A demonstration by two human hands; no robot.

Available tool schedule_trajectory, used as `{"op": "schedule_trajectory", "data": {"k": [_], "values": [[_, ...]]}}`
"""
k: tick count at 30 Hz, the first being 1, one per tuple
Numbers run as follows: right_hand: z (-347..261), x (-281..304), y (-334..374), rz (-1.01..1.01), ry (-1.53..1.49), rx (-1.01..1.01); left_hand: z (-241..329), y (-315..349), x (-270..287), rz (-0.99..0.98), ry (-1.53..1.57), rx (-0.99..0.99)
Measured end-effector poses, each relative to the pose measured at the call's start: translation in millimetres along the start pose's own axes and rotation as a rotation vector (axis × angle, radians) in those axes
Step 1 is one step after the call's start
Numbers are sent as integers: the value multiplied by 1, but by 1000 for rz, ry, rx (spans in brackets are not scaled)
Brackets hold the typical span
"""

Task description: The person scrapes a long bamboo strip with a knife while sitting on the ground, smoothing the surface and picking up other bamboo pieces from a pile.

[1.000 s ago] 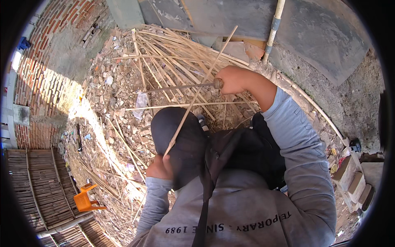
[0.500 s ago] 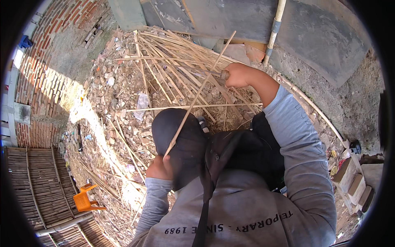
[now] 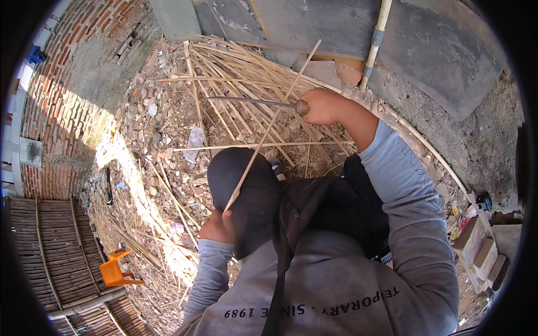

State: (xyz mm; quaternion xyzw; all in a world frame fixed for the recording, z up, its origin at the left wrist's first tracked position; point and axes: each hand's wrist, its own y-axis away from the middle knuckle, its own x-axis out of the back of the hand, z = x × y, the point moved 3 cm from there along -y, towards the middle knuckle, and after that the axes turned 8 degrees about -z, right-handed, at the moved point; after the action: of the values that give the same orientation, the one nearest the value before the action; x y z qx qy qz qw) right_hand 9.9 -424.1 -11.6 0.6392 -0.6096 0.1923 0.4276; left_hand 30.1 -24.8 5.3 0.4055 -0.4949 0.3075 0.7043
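Observation:
My left hand (image 3: 217, 227) is closed around the lower end of a long, thin bamboo strip (image 3: 255, 157). This strip slants up and away to the right, passing over my dark-clothed knee. My right hand (image 3: 324, 106) grips the stubby handle of a long knife (image 3: 246, 101), seen nearly edge-on. The blade points left and crosses the strip partway up its length; whether the two touch I cannot tell. Beyond, a fanned pile of bamboo strips (image 3: 241, 64) lies on the rubble. One loose strip (image 3: 314, 143) lies crosswise in front of my knees.
Broken stone and litter cover the ground (image 3: 145, 129). A grey panel (image 3: 437, 50) and an upright pole (image 3: 376, 42) stand behind the pile. To the left are a brick wall (image 3: 67, 106), a bamboo slat panel (image 3: 50, 252) and an orange plastic chair (image 3: 115, 271). Wooden blocks (image 3: 485, 257) sit at right.
My right hand has shifted slightly left and down with the knife, and its blade now shows clearly across the strip. My left hand and the strip hold almost still.

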Motion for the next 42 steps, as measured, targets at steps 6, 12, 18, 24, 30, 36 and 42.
{"op": "schedule_trajectory", "data": {"k": [6, 12, 18, 24, 30, 36, 42], "values": [[-21, 7, 11, -6, 66, 13, -7, 4, -6, 23, 10, -15], [-1, 10, 4, 124, 50, -11, -6, -2, -7, 32, 2, -15], [-9, 0, -2, -27, 41, 35, -8, 1, -8, 47, 26, -30], [17, 8, -7, 152, 28, -24, -16, -5, -10, 70, 5, -66], [-12, -7, 2, -77, 31, 110, -15, -3, -12, 45, 31, -79], [9, 7, -2, 135, -64, 31, -19, -10, -9, 56, 62, -125], [-39, -16, 4, -136, 98, 156, -27, -8, -14, 50, 123, -172]]}}
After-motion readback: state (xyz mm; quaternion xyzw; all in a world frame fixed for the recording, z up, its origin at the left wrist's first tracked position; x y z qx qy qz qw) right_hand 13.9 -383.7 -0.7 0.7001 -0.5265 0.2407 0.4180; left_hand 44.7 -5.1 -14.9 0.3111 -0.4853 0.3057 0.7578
